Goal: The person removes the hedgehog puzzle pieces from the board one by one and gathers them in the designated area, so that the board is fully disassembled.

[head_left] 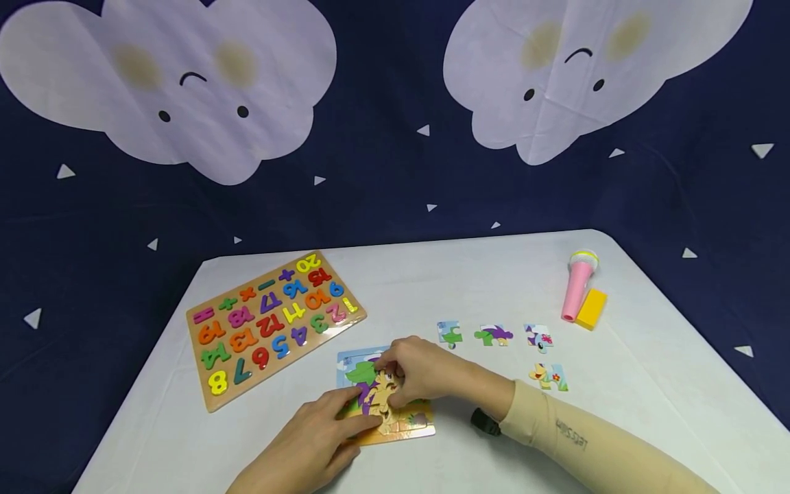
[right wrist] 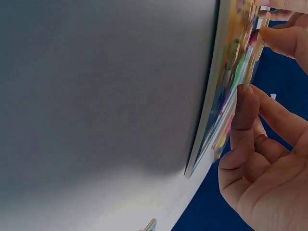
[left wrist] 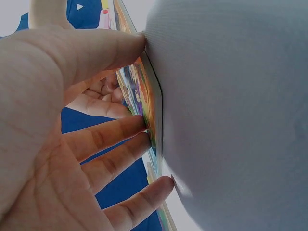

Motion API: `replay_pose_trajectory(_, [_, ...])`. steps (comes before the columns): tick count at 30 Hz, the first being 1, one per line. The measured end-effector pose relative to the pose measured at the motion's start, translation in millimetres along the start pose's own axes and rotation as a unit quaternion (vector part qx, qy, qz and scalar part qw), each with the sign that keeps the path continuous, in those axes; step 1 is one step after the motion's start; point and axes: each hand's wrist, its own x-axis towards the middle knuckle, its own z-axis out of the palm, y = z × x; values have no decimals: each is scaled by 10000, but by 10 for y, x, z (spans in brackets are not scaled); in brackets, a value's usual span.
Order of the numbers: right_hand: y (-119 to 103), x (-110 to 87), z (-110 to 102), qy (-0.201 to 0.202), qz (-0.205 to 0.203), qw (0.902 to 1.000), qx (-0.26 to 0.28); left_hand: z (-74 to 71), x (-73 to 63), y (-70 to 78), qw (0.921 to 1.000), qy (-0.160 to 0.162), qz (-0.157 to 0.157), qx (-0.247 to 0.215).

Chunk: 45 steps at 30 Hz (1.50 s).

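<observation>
A jigsaw puzzle board [head_left: 407,433] with a cartoon picture of a figure in green and purple lies near the table's front. My right hand [head_left: 422,370] is over its middle, pinching a puzzle piece [right wrist: 256,53] between thumb and fingertips. In the right wrist view this piece stands tilted, close over the board's face. My left hand [head_left: 321,429] rests at the board's left and front, its fingers fairly straight and touching the picture. The left thumb [left wrist: 108,48] lies at the board's edge in the left wrist view. My hands hide part of the picture.
Loose puzzle pieces lie right of the board, including a purple-and-green one [head_left: 494,335] and a yellow one [head_left: 549,377]. A wooden number board [head_left: 284,367] sits at left. A pink toy microphone [head_left: 577,288] and yellow block [head_left: 591,309] lie far right. Something black [head_left: 485,422] shows beside my right sleeve.
</observation>
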Motion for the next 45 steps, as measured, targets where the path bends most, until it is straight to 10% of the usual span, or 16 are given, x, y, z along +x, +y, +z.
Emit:
replay_pose_trajectory(33, [561, -786, -493, 1001, 478, 9937, -176, 0, 35, 32, 10000, -15, -46, -45])
replay_pose_trajectory(45, [821, -1168, -640, 760, 704, 9942, -271, -4, -3, 22, 9999, 18, -83, -102])
